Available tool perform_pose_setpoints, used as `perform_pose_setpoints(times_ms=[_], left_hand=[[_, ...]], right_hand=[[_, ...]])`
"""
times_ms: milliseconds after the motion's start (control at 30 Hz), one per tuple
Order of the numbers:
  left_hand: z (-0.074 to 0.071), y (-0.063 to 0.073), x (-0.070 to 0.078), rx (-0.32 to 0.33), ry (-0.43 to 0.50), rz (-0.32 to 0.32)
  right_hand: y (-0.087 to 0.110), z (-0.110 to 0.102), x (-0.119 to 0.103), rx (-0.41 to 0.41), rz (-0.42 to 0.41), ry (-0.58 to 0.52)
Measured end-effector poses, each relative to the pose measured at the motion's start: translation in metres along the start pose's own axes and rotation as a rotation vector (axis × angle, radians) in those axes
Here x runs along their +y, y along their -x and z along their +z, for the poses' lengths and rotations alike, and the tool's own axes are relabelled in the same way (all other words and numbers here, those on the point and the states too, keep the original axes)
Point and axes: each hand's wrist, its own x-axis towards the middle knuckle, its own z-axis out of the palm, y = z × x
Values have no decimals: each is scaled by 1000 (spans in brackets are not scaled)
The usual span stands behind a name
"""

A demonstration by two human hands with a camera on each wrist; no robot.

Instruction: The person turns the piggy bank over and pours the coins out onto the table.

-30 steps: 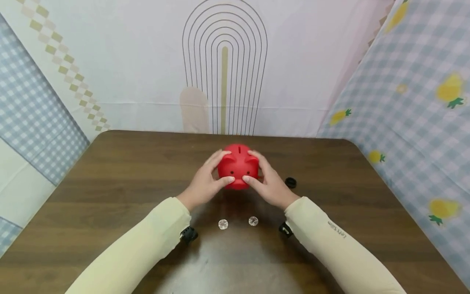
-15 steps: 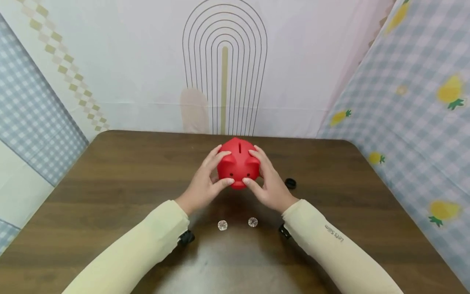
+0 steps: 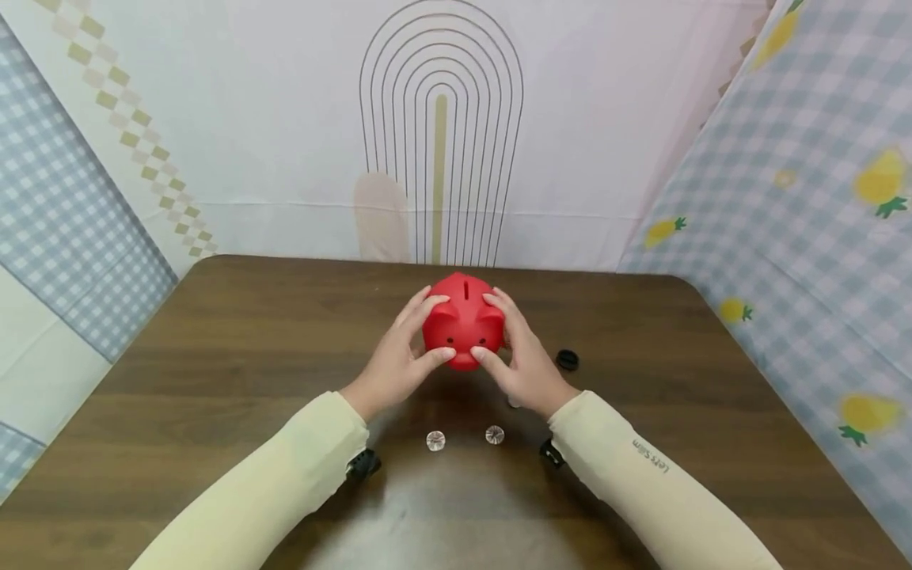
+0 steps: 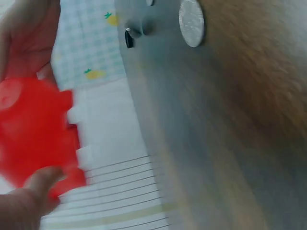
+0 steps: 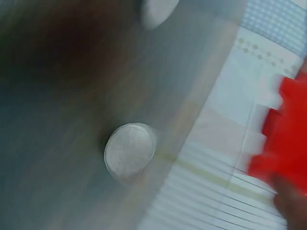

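Red piggy bank [image 3: 465,321] is gripped from both sides by the left hand [image 3: 397,358] and the right hand [image 3: 527,360], thumbs pressed to its face, and is held above the wooden table [image 3: 285,332]. Two coins [image 3: 435,441] are seen lying nearer the person, a black round piece [image 3: 568,359] beside the right hand.

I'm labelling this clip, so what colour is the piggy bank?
The piggy bank is bright red; the head view shows it best.
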Motion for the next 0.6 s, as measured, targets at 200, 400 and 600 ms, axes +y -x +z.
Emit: perform_pose_setpoints(times_ms=[200,400,600], left_hand=[[5,-6,-7,-30,86,-122],[3,0,2,20,4,60],[-1,2,3,-5,-19,-21]], right_hand=[[-3,-4,-2,-87,254,-36],[1,-2,3,33,-83,64],[1,5,2,28,-32,61]])
